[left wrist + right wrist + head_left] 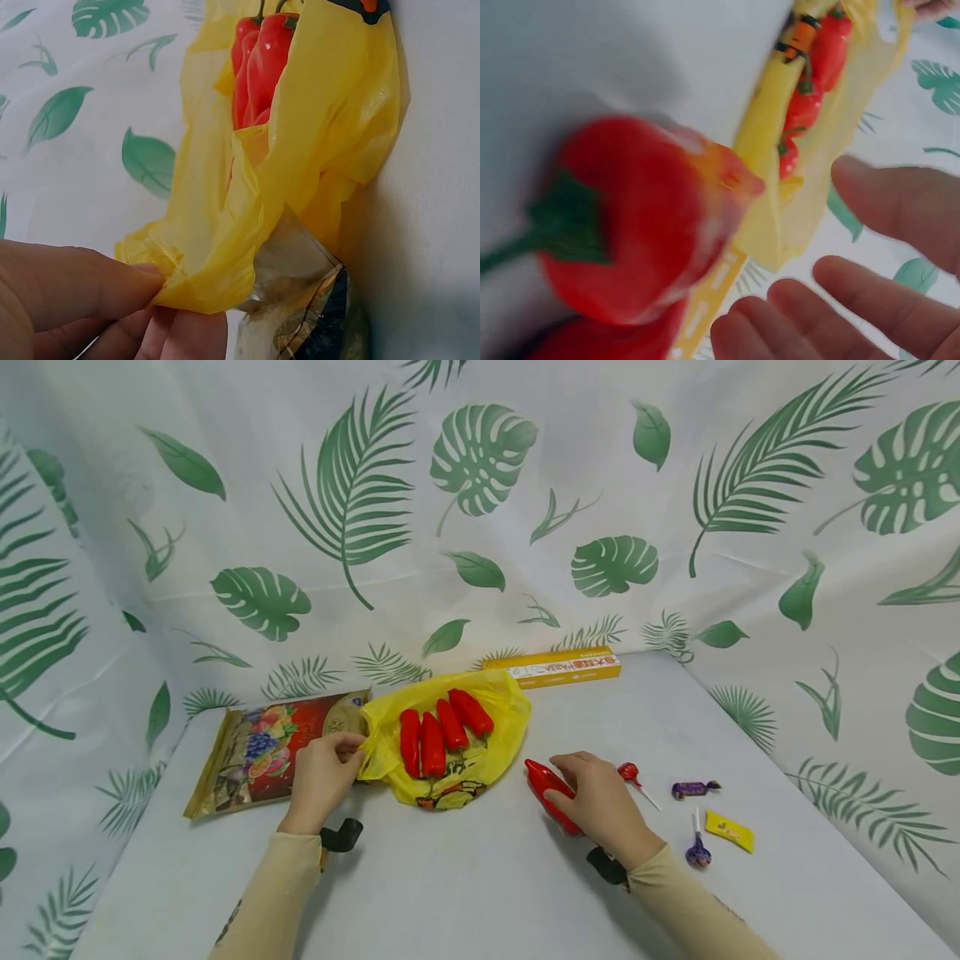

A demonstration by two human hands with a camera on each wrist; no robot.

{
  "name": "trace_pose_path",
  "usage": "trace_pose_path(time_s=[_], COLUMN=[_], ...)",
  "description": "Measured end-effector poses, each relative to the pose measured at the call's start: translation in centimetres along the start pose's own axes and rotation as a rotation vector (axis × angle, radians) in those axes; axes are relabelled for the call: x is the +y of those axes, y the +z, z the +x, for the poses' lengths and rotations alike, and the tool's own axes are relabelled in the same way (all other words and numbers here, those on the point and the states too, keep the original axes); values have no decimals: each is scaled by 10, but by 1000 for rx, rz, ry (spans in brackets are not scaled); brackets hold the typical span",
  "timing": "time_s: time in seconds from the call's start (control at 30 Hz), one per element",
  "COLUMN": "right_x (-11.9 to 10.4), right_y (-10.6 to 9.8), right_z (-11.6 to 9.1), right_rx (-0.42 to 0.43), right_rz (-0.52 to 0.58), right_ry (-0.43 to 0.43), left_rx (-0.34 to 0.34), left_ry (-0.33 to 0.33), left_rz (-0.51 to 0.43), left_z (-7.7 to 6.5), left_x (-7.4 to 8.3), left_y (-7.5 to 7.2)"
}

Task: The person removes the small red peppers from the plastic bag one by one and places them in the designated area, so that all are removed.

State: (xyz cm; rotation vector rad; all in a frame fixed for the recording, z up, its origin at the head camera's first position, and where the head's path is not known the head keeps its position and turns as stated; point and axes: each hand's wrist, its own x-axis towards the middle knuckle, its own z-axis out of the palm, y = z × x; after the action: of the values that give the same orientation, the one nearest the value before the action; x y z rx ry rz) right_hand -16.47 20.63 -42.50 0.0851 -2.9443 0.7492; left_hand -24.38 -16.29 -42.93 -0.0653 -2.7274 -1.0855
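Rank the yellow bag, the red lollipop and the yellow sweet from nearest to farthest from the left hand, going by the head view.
1. Yellow bag: its left edge is pinched by the left hand.
2. Red lollipop: on the table, just right of the right hand.
3. Yellow sweet: farther right still.

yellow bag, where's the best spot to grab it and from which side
Probably the loose left edge of the yellow bag, pinched from the left: the thin plastic there sticks out as a soft flap, apart from the red peppers that lie in the bag's open middle.
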Motion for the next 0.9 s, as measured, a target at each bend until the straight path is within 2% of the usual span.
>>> trace_pose_path(time_s=[0.2, 0.5, 0.7, 0.9], right_x=[-3, -29, -37, -46], right_y=[-2, 21, 42, 54], right_z=[22, 70, 110, 140], right_rx=[-40, -133, -129, -114], right_rz=[94, 243, 218, 203], right_ry=[-99, -153, -102, -33], left_rx=[8, 22, 18, 27], left_ry=[-13, -29, -35, -33], left_rz=[-14, -59, -73, -68], left_z=[0, -1, 0, 1], left_x=[-3, -6, -6, -5], left_y=[-3, -7, -7, -11])
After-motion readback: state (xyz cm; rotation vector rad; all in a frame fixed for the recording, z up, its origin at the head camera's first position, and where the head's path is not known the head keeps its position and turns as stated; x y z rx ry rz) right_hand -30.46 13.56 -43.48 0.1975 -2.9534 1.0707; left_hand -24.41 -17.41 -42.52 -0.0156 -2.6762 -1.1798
